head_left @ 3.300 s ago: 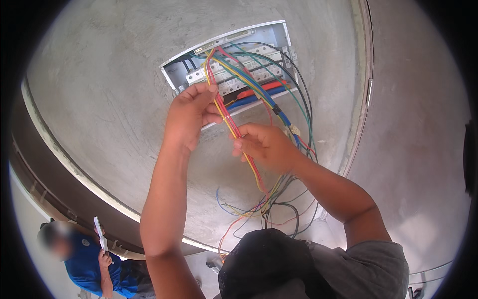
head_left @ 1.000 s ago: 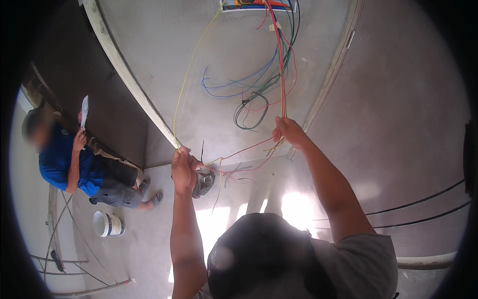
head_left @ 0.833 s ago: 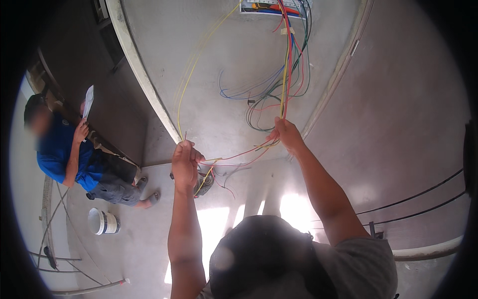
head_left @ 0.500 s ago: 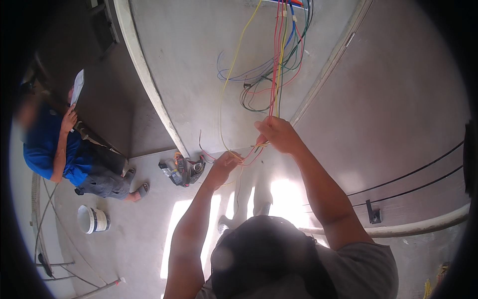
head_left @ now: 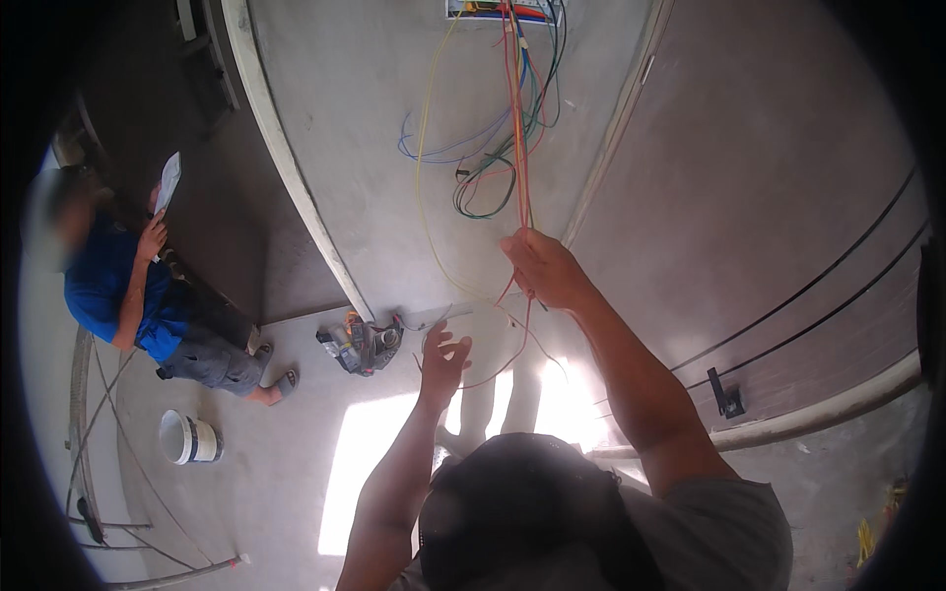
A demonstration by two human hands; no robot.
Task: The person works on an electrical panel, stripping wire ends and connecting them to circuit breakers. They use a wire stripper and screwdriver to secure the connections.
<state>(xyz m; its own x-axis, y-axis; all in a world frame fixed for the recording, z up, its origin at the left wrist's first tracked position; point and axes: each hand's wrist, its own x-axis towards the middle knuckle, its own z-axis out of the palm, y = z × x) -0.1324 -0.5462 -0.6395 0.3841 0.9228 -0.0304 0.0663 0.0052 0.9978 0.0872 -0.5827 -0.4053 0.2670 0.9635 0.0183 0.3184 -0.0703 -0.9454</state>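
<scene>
A bundle of red wires [head_left: 519,163] hangs down the grey wall from an open electrical box [head_left: 455,14] at the top. My right hand [head_left: 544,268] is closed around the bundle's lower part, and loose ends dangle below the fist. Left of it, my left hand [head_left: 446,364] is raised with its fingers apart. One red wire [head_left: 514,357] curves from under my right hand toward the left palm; its contact there is unclear. A long yellow wire [head_left: 421,167] loops down on the left. Thin blue wires [head_left: 424,156] and coiled green wires [head_left: 478,214] hang against the wall.
A tool bag [head_left: 361,345] sits on the floor by the wall corner. At the left, a person in a blue shirt [head_left: 118,286] holds a paper [head_left: 168,182]; a white bucket [head_left: 187,438] stands nearby. A black bracket [head_left: 726,394] is at the right.
My left hand has let go of the wires it pinched, moved down and spread its fingers. My right hand keeps its grip on the bundle. The view has shifted slightly.
</scene>
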